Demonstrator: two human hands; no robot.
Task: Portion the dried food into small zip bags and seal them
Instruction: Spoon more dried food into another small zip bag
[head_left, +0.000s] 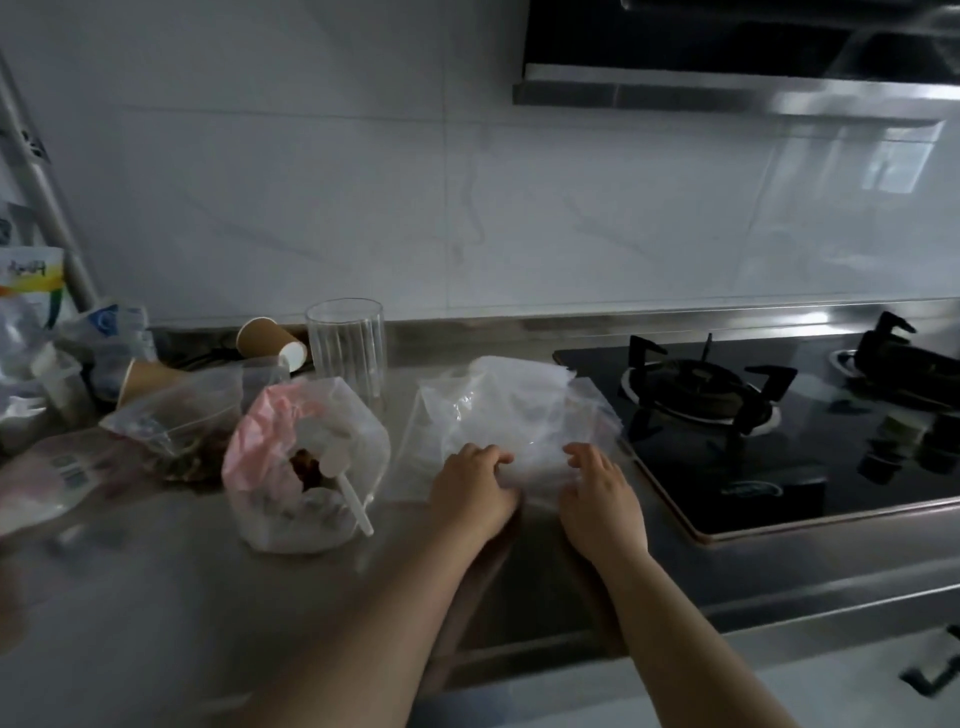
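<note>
Left hand (475, 486) and right hand (597, 493) apart, fingers curled on clear bags (514, 410), steel counter (156, 597), black gas hob (779, 441), white tiled wall (363, 182)

- The left hand (474, 491) and right hand (597, 499) sit on the clear zip bags (514, 410), but the plastic is so see-through and crumpled you can't tell how many bags are in that pile, or whether the fingers pinch anything.
- The open food bag (306, 467) only shows a dark brown lump inside; can't make out what it is.
- The white scoop (343, 478) has its bowl mostly buried in that bag.
- The packets at the left edge (31, 291) are cut off and blurry, labels unreadable.
- The second burner (904, 358) is cropped by the right edge.
</note>
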